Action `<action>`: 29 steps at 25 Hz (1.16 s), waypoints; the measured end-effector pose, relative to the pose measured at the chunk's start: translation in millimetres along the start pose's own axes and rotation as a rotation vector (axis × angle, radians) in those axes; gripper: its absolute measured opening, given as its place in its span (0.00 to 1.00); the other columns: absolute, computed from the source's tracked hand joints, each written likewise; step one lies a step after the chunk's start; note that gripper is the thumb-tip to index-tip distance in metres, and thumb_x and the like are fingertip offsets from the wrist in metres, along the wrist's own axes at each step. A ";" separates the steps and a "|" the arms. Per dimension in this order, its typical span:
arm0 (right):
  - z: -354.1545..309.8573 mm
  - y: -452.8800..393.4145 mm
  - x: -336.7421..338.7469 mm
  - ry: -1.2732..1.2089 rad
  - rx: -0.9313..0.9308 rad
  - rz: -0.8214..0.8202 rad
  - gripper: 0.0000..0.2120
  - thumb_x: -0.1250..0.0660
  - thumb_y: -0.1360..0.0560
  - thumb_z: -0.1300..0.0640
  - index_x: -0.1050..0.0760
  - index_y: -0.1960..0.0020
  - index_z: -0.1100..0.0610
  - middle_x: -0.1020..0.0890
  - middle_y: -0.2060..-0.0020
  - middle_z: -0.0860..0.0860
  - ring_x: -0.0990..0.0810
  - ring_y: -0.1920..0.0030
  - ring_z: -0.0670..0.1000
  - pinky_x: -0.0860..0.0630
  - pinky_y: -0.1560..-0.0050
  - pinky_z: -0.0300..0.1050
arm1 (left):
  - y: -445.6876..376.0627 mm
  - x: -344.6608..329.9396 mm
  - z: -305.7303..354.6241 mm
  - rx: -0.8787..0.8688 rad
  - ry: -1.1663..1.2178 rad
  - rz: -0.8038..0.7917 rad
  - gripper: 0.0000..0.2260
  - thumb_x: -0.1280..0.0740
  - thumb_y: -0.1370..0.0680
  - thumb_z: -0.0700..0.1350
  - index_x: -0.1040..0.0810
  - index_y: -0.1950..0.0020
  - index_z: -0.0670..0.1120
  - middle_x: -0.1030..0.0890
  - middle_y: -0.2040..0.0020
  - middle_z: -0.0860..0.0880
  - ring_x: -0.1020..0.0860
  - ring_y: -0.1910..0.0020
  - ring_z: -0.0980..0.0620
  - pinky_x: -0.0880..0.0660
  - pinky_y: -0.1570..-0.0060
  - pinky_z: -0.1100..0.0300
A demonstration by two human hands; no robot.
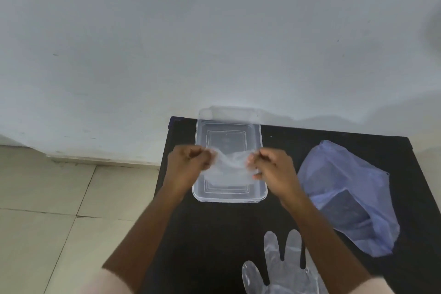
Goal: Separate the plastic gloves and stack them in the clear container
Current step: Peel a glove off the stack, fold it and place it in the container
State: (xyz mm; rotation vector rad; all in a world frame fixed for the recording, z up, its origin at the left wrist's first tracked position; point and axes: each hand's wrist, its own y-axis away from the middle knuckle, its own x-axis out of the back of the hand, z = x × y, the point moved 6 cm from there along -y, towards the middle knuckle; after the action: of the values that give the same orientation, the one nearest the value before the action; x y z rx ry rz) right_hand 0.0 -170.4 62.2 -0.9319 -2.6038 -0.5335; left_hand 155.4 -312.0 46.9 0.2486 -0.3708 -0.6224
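Note:
A clear rectangular container (261, 143) stands on the black table (214, 234), near its far left corner. Above it my left hand (187, 162) and my right hand (272, 167) each pinch one end of a thin clear plastic glove (230, 162), which hangs stretched and crumpled between them over the container's middle. More clear gloves (284, 267) lie flat at the table's near edge, fingers pointing away from me, partly under my right forearm.
A bluish translucent plastic bag (346, 188) lies crumpled on the table's right side. A white wall rises behind the table. Beige floor tiles (47, 198) show to the left of the table.

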 end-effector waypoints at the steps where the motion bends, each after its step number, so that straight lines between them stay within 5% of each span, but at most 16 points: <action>1: -18.6 -12.2 6.6 -0.027 0.015 0.032 0.12 0.37 0.25 0.65 0.21 0.65 0.55 0.16 0.65 0.54 0.17 0.62 0.53 0.20 0.60 0.49 | -11.6 1.4 17.5 -0.013 0.013 0.017 0.05 0.27 0.28 0.45 0.14 0.62 0.46 0.14 0.65 0.43 0.15 0.62 0.47 0.19 0.49 0.44; 5: -103.0 -9.4 49.7 -0.110 0.482 0.406 0.07 0.37 0.24 0.59 0.21 0.57 0.57 0.15 0.58 0.52 0.17 0.58 0.50 0.21 0.56 0.42 | -11.9 20.1 105.4 -0.420 0.165 0.195 0.04 0.28 0.26 0.43 0.14 0.59 0.45 0.14 0.62 0.46 0.16 0.60 0.52 0.19 0.52 0.54; 7: -99.6 15.2 47.4 0.020 0.615 0.450 0.07 0.37 0.22 0.58 0.21 0.52 0.58 0.16 0.58 0.51 0.19 0.59 0.45 0.24 0.58 0.37 | 6.1 16.4 99.0 -0.514 0.153 0.155 0.04 0.28 0.26 0.41 0.14 0.56 0.42 0.14 0.60 0.45 0.17 0.59 0.52 0.21 0.56 0.58; 11: 8.4 50.1 -3.3 0.086 0.216 0.100 0.14 0.39 0.26 0.40 0.27 0.64 0.47 0.22 0.72 0.40 0.23 0.68 0.43 0.30 0.68 0.31 | 39.8 -9.5 -11.9 -0.170 -0.104 -0.056 0.05 0.28 0.25 0.45 0.13 0.57 0.46 0.14 0.63 0.49 0.20 0.67 0.60 0.26 0.63 0.63; 13: 40.0 63.0 -6.9 0.068 0.078 0.085 0.13 0.37 0.26 0.43 0.24 0.64 0.50 0.21 0.72 0.42 0.22 0.66 0.45 0.29 0.66 0.32 | 51.9 -9.8 -43.8 -0.091 -0.099 -0.029 0.06 0.29 0.25 0.45 0.13 0.55 0.45 0.14 0.60 0.51 0.17 0.60 0.60 0.24 0.59 0.69; 15: 44.1 72.9 -5.3 0.042 0.044 0.091 0.08 0.36 0.24 0.53 0.22 0.61 0.52 0.18 0.68 0.49 0.21 0.64 0.50 0.27 0.63 0.38 | 60.5 -6.5 -49.8 -0.099 -0.065 0.006 0.05 0.29 0.25 0.44 0.14 0.54 0.45 0.14 0.58 0.51 0.17 0.58 0.60 0.23 0.57 0.71; 20: 36.6 75.1 0.2 0.007 0.055 0.162 0.07 0.36 0.24 0.54 0.19 0.55 0.53 0.16 0.60 0.50 0.19 0.57 0.52 0.24 0.57 0.36 | 58.8 -8.7 -43.0 -0.154 -0.070 0.024 0.07 0.29 0.25 0.45 0.14 0.53 0.44 0.14 0.57 0.49 0.16 0.56 0.54 0.20 0.53 0.62; 24: 31.9 68.4 3.0 -0.129 0.149 0.216 0.09 0.37 0.25 0.41 0.21 0.52 0.43 0.17 0.59 0.41 0.18 0.56 0.46 0.20 0.55 0.36 | 56.2 -6.9 -31.8 -0.181 -0.036 0.035 0.08 0.30 0.25 0.48 0.14 0.54 0.45 0.14 0.58 0.49 0.16 0.57 0.52 0.19 0.52 0.57; 29: 7.5 19.7 12.9 -0.408 0.102 0.191 0.07 0.37 0.23 0.65 0.21 0.51 0.65 0.17 0.56 0.59 0.17 0.57 0.52 0.18 0.59 0.45 | 19.4 -4.8 11.7 -0.159 0.133 -0.026 0.10 0.31 0.23 0.46 0.15 0.57 0.40 0.15 0.62 0.42 0.16 0.60 0.49 0.18 0.54 0.55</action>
State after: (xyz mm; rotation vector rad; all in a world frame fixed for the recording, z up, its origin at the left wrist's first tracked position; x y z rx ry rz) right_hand 2.2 -146.1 65.6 -1.3571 -2.8125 -0.1706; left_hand 157.1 -295.1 62.8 0.1422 -0.1892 -0.6542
